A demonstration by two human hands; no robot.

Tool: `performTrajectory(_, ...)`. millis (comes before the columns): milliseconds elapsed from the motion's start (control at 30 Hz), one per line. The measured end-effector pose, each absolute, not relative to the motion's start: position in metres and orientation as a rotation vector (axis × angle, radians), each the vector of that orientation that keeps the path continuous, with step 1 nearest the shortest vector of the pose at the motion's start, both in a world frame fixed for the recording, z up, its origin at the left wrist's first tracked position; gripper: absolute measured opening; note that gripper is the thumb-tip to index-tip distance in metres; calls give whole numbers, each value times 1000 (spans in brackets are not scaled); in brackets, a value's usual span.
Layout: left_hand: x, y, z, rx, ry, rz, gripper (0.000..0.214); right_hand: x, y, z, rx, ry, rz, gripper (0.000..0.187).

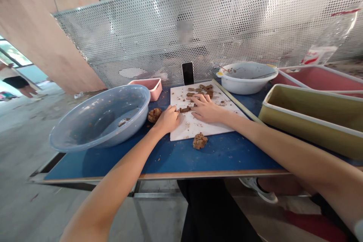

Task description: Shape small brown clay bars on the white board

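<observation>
On the white board [181,133] lie several brown, clay-like pieces [206,87] and many crumbs. My left hand [169,120] is at the board's left edge, its fingers drawn together at the left end of a short brown strip of clay [185,109]. Flat over the board, my right hand [206,110] has its fingers stretched and apart, with the tips beside the strip and the other pieces. One rough brown lump [154,115] sits left of my left hand. Another lump [200,141] rests on the blue tabletop in front of the board.
A large blue basin [99,141] stands left, with a small pink box [154,89] behind it. To the right are a white basin [246,83], a green trough [309,115], a pink tray [329,77] and a thin stick [238,102]. A phone [187,73] leans against the perforated metal screen [136,38].
</observation>
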State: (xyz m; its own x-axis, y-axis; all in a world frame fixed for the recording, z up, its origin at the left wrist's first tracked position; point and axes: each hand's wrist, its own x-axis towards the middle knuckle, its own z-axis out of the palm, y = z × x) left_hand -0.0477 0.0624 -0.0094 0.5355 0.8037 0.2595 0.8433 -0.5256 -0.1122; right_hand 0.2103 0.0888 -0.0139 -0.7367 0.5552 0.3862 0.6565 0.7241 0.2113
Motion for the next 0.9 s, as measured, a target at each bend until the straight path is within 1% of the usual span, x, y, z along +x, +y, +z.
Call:
performTrajectory(300, -48, 62, -9, -2519, -1420, -281, 31, 212, 86, -12, -991, -2644, -524, 47)
performTrajectory(633, -48, 61, -9, -2553, -1396, -300, 31, 212, 87, -13, -963, -2641, -477, 44)
performTrajectory(900, -47, 63, -12, -2584, -1391, -331, 31, 211, 84, -10, -944, -2664, -495, 45)
